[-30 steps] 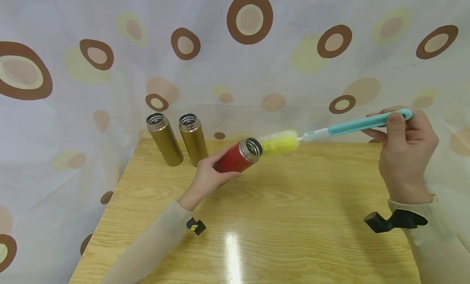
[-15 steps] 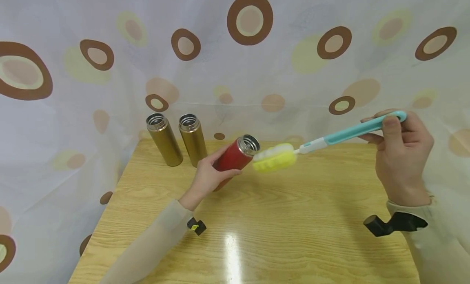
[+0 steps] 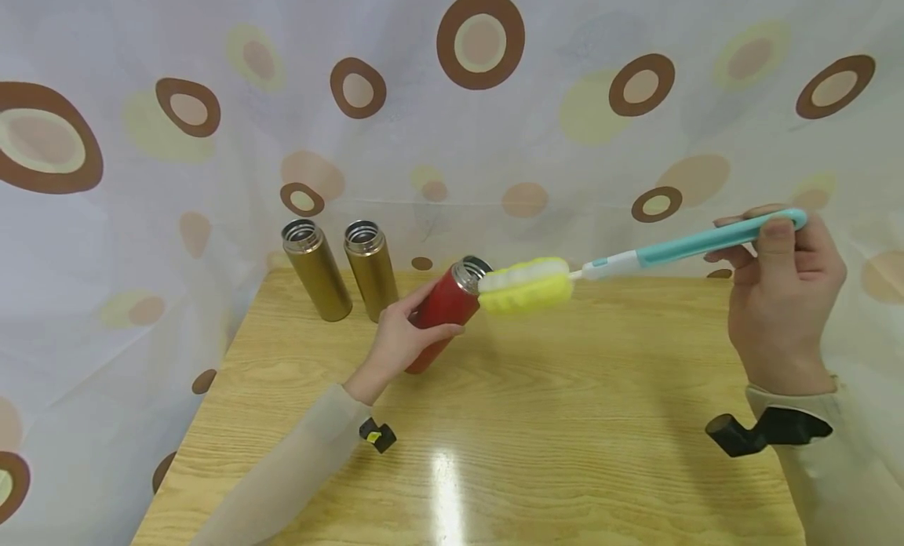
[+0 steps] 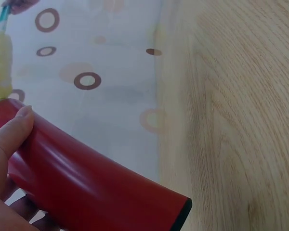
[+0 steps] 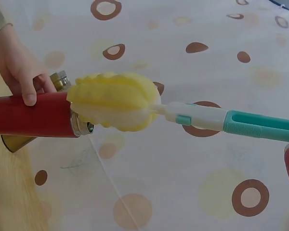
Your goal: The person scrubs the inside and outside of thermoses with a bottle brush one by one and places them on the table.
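Observation:
My left hand [image 3: 402, 338] grips a red thermos bottle [image 3: 446, 307] round its body. The bottle leans, with its steel mouth up and to the right and no lid on it. In the right wrist view its metal neck [image 5: 79, 124] is partly covered by the sponge. My right hand [image 3: 785, 295] holds a bottle brush by the end of its teal handle [image 3: 699, 242], thumb on top. The brush's yellow and white sponge head [image 3: 526, 285] points left and overlaps the edge of the bottle's mouth. In the left wrist view, fingers wrap the red body [image 4: 96, 168].
Two gold bottles without lids, one at the far left [image 3: 319, 275] and one beside it [image 3: 372, 271], stand at the back left of the wooden table [image 3: 565, 420]. A patterned curtain [image 3: 537, 138] hangs behind the table and along its left side.
The sponge head dipped below the bottle's mouth, then rose again to its rim. The right hand shifted slightly left, then back right. The red bottle has tipped a little more upright.

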The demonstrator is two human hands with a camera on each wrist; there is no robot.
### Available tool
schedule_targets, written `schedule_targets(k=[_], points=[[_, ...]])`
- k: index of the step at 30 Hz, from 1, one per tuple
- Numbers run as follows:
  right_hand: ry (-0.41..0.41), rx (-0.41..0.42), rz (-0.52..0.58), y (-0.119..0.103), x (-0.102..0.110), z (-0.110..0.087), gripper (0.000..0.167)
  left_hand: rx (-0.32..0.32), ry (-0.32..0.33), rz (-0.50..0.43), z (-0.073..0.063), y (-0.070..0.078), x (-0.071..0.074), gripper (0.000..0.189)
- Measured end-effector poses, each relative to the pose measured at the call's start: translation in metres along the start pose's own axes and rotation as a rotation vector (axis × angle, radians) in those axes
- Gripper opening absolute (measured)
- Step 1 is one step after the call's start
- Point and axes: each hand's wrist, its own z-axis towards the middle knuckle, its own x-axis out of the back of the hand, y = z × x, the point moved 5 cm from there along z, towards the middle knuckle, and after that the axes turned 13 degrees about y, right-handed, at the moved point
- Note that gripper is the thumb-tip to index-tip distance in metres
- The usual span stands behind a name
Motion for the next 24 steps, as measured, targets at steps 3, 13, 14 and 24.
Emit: schedule_targets(k=[3,13,14,24], points=[[0.013,-0.008,0.026,0.001,0.002,0.0,0.028,0.003,-0.002,-0.011,0.0,0.0,0.0,0.079],[-0.06,-0.009,-0.039,0.006,0.011,-0.005,0.008,0.088,-0.018,-0.136,0.005,-0.005,0.007,0.073],[-0.078,-0.003,-0.074,0.006,0.013,-0.006,0.008,0.1,-0.023,-0.148,0.005,-0.005,0.008,0.073],[-0.368,0.038,-0.542,0.019,0.044,-0.023,0.025,0.126,-0.088,-0.315,0.009,-0.007,0.015,0.062]])
